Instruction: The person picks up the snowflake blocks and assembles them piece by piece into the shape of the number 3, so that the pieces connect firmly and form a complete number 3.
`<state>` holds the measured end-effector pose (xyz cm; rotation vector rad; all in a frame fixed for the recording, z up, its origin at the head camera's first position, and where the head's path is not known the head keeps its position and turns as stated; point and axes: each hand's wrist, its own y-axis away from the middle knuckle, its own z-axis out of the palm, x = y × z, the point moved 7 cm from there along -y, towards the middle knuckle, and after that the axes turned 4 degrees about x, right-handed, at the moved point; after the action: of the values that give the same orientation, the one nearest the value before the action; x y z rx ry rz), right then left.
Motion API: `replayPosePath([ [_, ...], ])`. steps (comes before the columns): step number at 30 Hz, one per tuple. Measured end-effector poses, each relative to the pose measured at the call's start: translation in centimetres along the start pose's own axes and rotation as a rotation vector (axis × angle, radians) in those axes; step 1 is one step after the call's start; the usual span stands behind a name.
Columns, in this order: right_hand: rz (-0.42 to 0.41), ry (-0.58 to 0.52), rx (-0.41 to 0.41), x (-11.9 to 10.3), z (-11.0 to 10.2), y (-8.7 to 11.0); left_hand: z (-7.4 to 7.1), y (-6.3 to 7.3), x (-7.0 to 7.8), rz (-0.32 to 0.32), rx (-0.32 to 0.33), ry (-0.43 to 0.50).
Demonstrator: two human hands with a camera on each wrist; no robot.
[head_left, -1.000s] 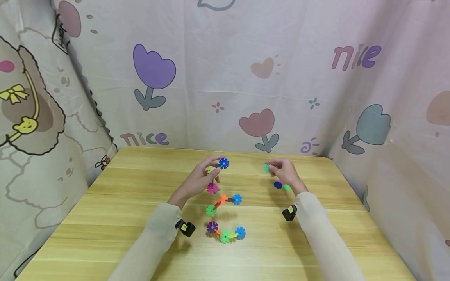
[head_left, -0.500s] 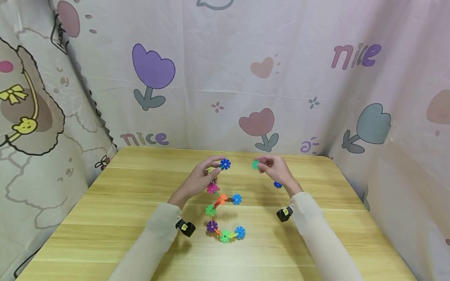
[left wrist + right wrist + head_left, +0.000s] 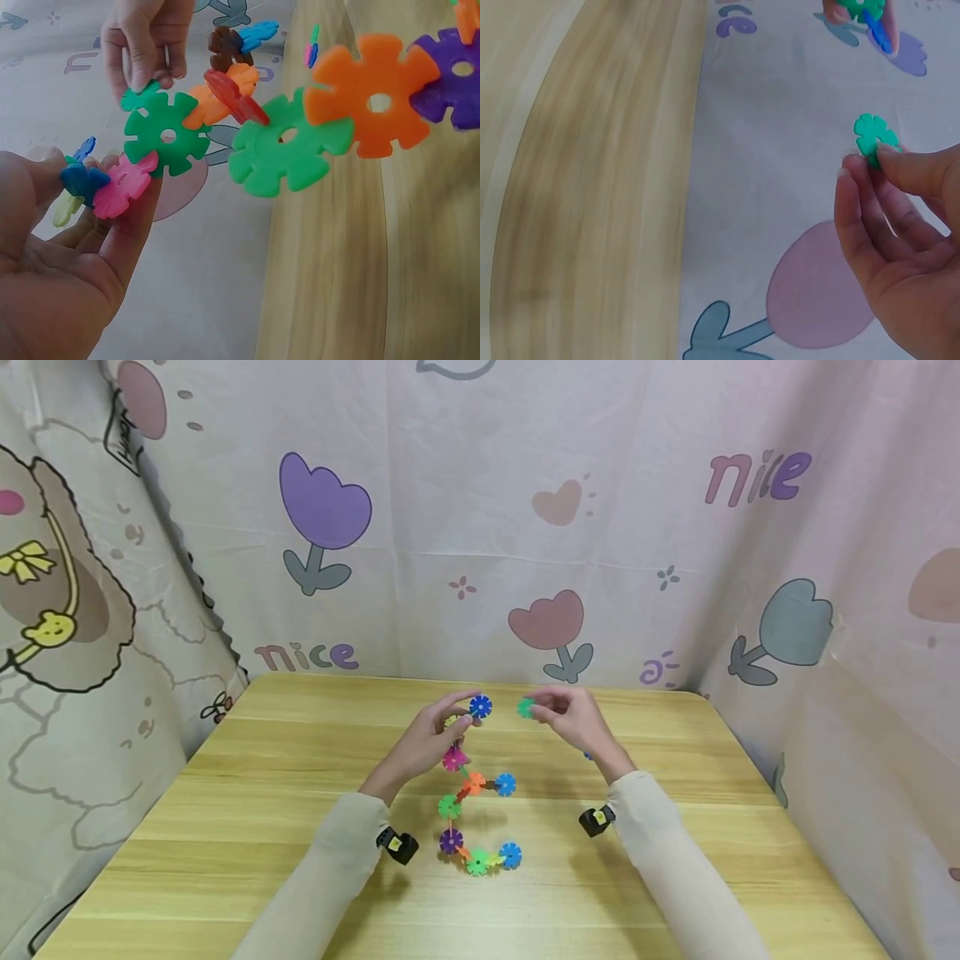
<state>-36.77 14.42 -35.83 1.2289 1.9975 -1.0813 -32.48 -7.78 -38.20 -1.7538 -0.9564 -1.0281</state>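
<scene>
My left hand [image 3: 425,739] holds the upper end of a linked chain of colourful plastic snowflake discs. A dark blue disc [image 3: 481,707] sticks out past its fingertips, with a pink disc [image 3: 124,186] close by the fingers. Below the hand the chain runs through an orange disc [image 3: 474,784], with a light blue disc [image 3: 506,785] branching off, to a purple disc [image 3: 451,841] and a light blue end disc [image 3: 511,856]. Whether its lower end touches the table I cannot tell. Between thumb and fingers my right hand [image 3: 577,722] pinches a single green snowflake disc [image 3: 870,133], slightly apart from the dark blue one.
A few more discs [image 3: 311,54] lie on the wooden table [image 3: 300,860], mostly hidden behind my right hand in the head view. Patterned curtain cloth [image 3: 450,527] hangs behind the table and on both sides. Each wrist wears a small black camera [image 3: 397,845].
My right hand has moved left with the green disc, closing in on the dark blue disc, and now covers most of the discs on the table. The left hand stays almost still.
</scene>
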Motion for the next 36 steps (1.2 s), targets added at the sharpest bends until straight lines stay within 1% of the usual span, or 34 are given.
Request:
replayPosePath([
  [3,-0.018,-0.014,0.002,-0.7,0.4,0.1,0.0,-0.1,-0.1,0.005,-0.006,-0.007],
  [6,-0.066,-0.020,0.016,-1.7,0.7,0.1,0.0,-0.1,-0.1,0.001,-0.015,-0.012],
  [13,-0.285,0.030,0.081,-4.0,1.4,0.3,0.0,-0.2,-0.1,-0.006,-0.012,-0.026],
  [15,-0.317,0.032,0.089,-4.3,1.5,0.4,0.0,-0.2,-0.1,-0.004,-0.008,-0.032],
  [19,-0.334,0.024,0.090,-4.5,1.7,0.5,0.1,-0.2,0.0,0.000,-0.004,-0.030],
  [24,-0.330,0.039,0.096,-4.4,1.9,0.5,0.2,-0.2,0.0,0.005,-0.001,-0.022],
  [29,-0.333,0.068,0.109,-4.4,2.0,0.7,0.2,-0.3,-0.1,-0.003,-0.002,-0.015],
  [36,-0.366,0.084,0.128,-4.7,2.1,0.8,0.3,-0.3,-0.2,-0.017,0.002,-0.004],
])
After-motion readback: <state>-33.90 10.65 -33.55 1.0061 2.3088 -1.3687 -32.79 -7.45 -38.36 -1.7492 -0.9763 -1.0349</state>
